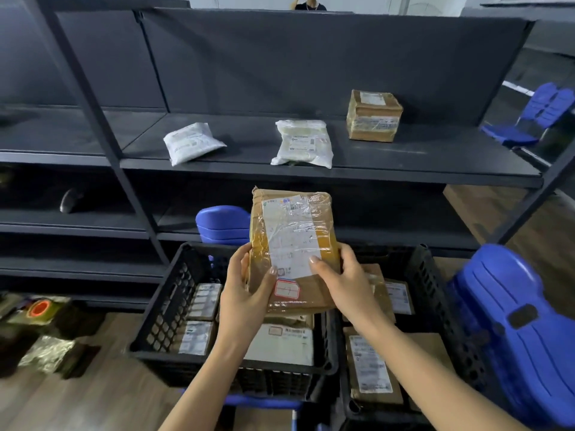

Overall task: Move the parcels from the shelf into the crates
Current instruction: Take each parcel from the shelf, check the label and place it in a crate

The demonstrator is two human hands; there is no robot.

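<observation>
Left hand (245,287) and right hand (339,281) gripping taped brown parcel (291,241), above crates (174,293)

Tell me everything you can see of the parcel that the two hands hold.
The parcel is a flat brown cardboard packet wrapped in clear tape, with a white label on its face and a red-framed sticker below. It is held tilted, face toward the camera, above the crates. The left hand and right hand grip its lower sides, thumbs on its face.
</observation>
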